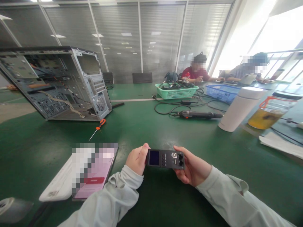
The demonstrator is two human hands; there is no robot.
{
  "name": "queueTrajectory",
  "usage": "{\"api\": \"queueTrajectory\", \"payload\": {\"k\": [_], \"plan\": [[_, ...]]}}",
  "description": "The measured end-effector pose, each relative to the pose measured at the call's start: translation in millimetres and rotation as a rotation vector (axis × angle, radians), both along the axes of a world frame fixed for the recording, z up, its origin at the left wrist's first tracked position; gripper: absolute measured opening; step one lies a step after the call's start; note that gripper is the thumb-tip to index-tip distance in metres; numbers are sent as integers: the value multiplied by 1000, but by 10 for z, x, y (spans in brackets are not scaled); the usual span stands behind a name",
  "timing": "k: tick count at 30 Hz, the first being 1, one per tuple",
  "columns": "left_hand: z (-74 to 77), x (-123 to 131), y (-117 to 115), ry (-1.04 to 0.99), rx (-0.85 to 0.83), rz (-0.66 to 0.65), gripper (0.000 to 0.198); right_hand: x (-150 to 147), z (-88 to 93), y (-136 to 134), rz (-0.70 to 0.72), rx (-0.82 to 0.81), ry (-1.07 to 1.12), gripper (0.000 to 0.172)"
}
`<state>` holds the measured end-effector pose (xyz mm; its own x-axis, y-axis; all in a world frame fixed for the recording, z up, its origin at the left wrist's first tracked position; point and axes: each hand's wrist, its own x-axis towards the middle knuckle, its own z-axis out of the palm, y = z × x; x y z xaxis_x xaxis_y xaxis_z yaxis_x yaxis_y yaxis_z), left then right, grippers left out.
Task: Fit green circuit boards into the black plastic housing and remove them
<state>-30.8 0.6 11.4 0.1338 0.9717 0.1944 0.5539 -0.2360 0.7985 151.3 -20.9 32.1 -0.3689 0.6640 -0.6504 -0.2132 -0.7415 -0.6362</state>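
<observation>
Between my two hands is a small black electronic panel module with a dark little screen on its left part, a row of small buttons, and USB-type and round-looking ports on its right part. My left hand is closed on its left end, thumb on top. Fingers of my right hand hold its right end, thumb along the upper edge. The module is held above the green table, its face turned toward me. An orange-handled screwdriver lies beyond my left hand.
An opened computer case stands at the left. Nearer lie a phone and a white object. Rightward are an electric screwdriver, a white bottle, a jar, a green basket and a blue basket. Two people sit behind.
</observation>
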Motion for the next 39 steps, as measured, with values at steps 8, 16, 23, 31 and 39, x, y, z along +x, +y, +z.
{"api": "queueTrajectory", "payload": {"k": [8,16,23,31,39], "plan": [[-34,5,-2,-162,-25,-92,41,93,-97,39,-132,288,-67,20],[2,27,-57,-77,143,-171,39,196,-214,35,-92,1023,-312,57],[27,40,-83,21,363,-278,36,247,-235,79,19,1461,-833,28],[24,24,-58,29,360,-279,27,220,-237,72,13,1584,-979,30],[33,24,-69,50,418,-266,19,226,-229,42,0,1624,-1035,29]]}}
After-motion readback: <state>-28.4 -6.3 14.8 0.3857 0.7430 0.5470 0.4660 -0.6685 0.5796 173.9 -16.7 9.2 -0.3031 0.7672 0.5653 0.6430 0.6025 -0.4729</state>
